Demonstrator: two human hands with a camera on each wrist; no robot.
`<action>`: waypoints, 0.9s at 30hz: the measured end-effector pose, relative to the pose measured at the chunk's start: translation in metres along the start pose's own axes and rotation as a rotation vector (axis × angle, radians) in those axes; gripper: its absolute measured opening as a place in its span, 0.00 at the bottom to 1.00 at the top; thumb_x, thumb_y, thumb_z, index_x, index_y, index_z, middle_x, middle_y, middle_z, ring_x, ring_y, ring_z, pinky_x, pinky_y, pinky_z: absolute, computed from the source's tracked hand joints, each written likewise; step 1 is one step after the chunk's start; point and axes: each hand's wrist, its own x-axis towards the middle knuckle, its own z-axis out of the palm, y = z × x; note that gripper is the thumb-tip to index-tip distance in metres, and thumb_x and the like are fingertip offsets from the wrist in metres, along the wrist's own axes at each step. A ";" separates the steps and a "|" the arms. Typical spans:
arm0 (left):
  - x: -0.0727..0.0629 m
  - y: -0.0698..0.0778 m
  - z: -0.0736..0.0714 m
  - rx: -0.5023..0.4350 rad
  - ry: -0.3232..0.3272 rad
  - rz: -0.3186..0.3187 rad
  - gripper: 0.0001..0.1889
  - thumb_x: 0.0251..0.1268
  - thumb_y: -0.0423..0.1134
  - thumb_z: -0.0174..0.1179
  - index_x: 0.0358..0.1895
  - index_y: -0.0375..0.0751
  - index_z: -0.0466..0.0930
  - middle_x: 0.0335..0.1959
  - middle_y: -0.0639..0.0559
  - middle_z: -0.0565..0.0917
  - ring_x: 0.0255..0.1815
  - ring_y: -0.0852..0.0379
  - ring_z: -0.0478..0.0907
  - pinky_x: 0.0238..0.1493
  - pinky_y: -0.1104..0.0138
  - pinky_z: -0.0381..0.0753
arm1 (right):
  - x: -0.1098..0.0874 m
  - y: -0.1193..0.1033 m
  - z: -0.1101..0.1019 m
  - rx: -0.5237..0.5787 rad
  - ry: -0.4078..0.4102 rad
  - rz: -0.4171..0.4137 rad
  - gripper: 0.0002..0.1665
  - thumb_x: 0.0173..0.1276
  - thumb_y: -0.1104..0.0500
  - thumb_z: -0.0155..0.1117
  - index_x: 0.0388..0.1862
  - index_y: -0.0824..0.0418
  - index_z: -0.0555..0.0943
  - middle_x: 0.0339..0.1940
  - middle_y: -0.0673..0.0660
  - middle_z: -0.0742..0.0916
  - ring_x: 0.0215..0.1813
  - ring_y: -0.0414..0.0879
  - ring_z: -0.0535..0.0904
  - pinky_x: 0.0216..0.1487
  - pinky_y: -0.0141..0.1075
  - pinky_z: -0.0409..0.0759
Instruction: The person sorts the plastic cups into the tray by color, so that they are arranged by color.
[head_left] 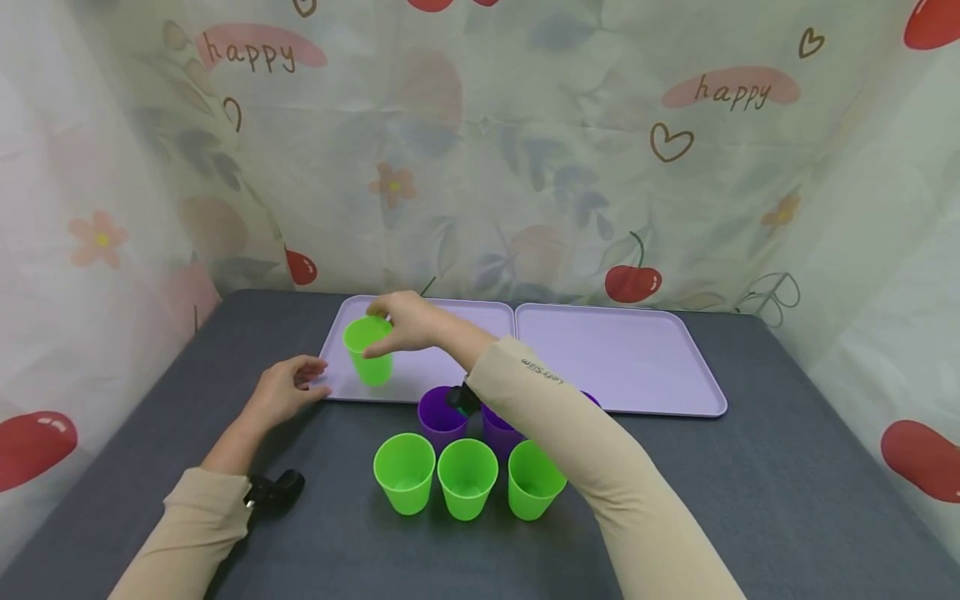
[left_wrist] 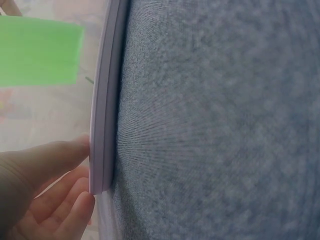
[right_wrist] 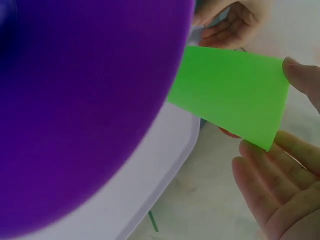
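Observation:
My right hand [head_left: 408, 323] pinches the rim of a green plastic cup [head_left: 367, 354] between thumb and fingers. This cup is upright over the left part of a lilac tray [head_left: 442, 367]; the left wrist view shows a gap between its base and the tray's rim. At the tray's near left corner is my left hand [head_left: 283, 390], its thumb and fingertips touching the edge in the left wrist view. Three more green cups stand in a row nearer me: left cup [head_left: 405, 479], middle cup [head_left: 467, 482], right cup [head_left: 531, 483]. My right sleeve partly covers the last one.
Behind the green row stand purple cups: one at left [head_left: 442, 421], another beside it [head_left: 498, 433], and a rim [head_left: 591, 398] showing past my right forearm. A second lilac tray [head_left: 615, 358] adjoins the first. A printed curtain [head_left: 480, 167] hangs behind the dark table [head_left: 780, 483].

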 end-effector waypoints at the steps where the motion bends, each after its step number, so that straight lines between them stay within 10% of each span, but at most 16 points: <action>1: 0.000 0.000 0.000 0.003 -0.001 -0.001 0.21 0.54 0.31 0.65 0.50 0.24 0.75 0.47 0.28 0.80 0.48 0.35 0.79 0.52 0.47 0.78 | 0.001 -0.001 0.001 -0.006 -0.009 -0.002 0.36 0.55 0.49 0.70 0.59 0.65 0.73 0.57 0.59 0.81 0.61 0.48 0.76 0.64 0.35 0.72; 27: -0.001 0.001 0.000 0.015 0.004 -0.016 0.20 0.55 0.32 0.64 0.50 0.25 0.75 0.48 0.28 0.80 0.49 0.35 0.78 0.51 0.48 0.79 | 0.009 -0.007 0.022 -0.091 -0.101 0.021 0.35 0.60 0.51 0.67 0.64 0.63 0.69 0.63 0.57 0.78 0.66 0.47 0.72 0.69 0.33 0.67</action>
